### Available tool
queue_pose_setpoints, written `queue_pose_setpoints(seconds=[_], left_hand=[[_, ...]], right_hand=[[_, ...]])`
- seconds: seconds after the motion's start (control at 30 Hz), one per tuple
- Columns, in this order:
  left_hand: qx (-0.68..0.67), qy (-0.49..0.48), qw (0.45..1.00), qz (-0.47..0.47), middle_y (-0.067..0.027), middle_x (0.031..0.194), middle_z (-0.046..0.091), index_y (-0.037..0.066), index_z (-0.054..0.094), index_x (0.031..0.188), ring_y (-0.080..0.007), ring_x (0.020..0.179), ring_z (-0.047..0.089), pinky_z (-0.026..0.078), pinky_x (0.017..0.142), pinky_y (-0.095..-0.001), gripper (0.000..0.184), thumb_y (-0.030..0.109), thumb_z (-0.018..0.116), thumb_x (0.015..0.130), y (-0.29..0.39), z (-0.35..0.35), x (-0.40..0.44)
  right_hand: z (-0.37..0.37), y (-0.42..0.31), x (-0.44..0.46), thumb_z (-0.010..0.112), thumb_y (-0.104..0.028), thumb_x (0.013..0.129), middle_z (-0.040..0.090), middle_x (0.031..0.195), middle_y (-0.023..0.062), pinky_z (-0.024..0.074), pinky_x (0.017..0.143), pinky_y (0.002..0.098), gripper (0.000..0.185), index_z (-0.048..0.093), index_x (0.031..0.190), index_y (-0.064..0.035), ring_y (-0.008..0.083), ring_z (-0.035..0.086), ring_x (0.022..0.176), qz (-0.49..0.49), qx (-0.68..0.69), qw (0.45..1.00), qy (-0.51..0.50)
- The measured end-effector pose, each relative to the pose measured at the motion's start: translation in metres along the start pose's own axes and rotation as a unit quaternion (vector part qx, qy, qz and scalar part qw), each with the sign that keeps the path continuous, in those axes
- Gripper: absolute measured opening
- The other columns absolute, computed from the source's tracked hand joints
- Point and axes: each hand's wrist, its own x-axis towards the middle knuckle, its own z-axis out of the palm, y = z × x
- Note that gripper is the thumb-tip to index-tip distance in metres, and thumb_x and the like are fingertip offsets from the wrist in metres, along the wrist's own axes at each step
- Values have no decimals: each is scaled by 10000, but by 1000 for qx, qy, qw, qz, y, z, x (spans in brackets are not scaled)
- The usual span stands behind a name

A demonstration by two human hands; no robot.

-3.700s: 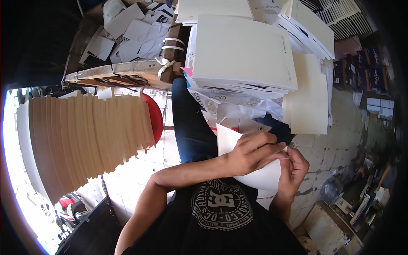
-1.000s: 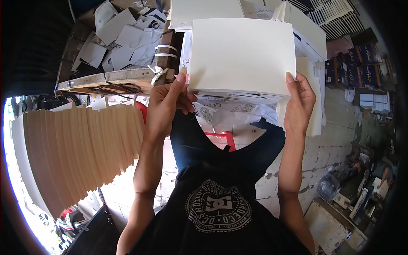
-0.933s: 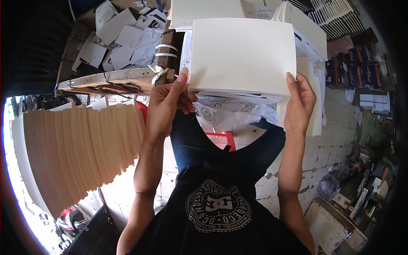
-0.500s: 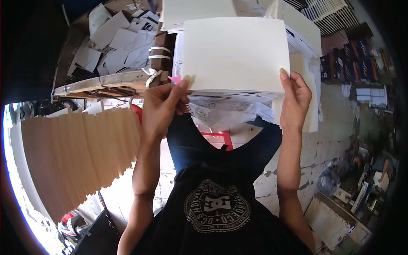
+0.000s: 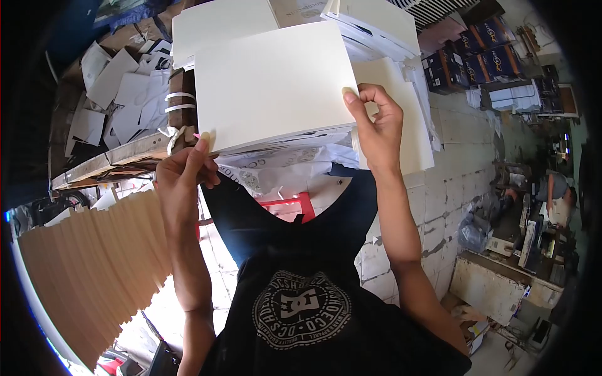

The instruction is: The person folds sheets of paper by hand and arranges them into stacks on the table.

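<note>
A blank cream sheet [image 5: 273, 81] lies on top of a stack of paper in front of me. My left hand [image 5: 188, 166] pinches its near left corner, thumb on top. At the near right corner, my right hand [image 5: 375, 122] grips the same sheet between thumb and fingers. Printed wrapping paper [image 5: 263, 178] hangs under the stack's near edge. More cream sheets [image 5: 404, 119] lie to the right of the stack, and another pile [image 5: 219, 28] stands behind it.
A wooden bin [image 5: 113, 156] with paper scraps is at the upper left. A tall stack of brown-edged sheets [image 5: 94, 269] stands at the left. Dark blue boxes [image 5: 492, 59] are at the upper right. A person [image 5: 558, 194] is at the far right.
Since the oldest frame, my hands have gone from a white sheet near my lap to the cream sheet's corners on the stack. Most recently the view has swung right, with both hands still at the corners.
</note>
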Motion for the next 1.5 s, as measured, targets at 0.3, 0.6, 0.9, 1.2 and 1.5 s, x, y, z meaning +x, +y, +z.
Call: queue_pose_setpoints(seconds=[0.3,0.6,0.9,1.2,1.5], left_hand=[[-1,-2,1000,9,-49,555,590,15,654,659,-104,477,561,407,470,-216,411,345,669,904,-3,-1,1],[-11,2,1000,3,-39,599,604,22,658,698,-100,490,557,403,477,-224,365,324,675,902,1,1,-1],[-7,-8,1000,-3,-12,592,573,41,641,706,-78,502,517,365,490,-226,328,298,663,909,0,2,-4],[-81,-41,995,29,-23,548,563,58,592,667,-82,434,499,359,432,-217,350,266,619,948,15,8,-23],[-129,20,985,112,-57,721,578,-47,633,985,-105,627,536,426,597,-240,282,204,505,990,0,-53,-52]], right_hand=[[0,1,1,716,-121,834,575,778,51,442,755,283,244,552,719,17,139,533,747,-11,-18,1000,-2],[2,-36,-12,730,-262,810,537,1214,136,364,934,481,515,523,1237,-65,287,491,1152,-195,-289,937,14],[9,-24,-63,689,-528,795,371,1510,93,23,1077,604,862,380,1448,-58,210,340,1400,-238,-425,855,-177],[2,-78,-16,791,-366,708,526,1373,132,214,1062,560,868,404,1431,-81,236,434,1328,-300,-412,838,-196],[89,-141,148,640,-163,878,710,1038,99,562,653,300,311,650,1177,-79,208,692,721,-503,-294,800,-141]])
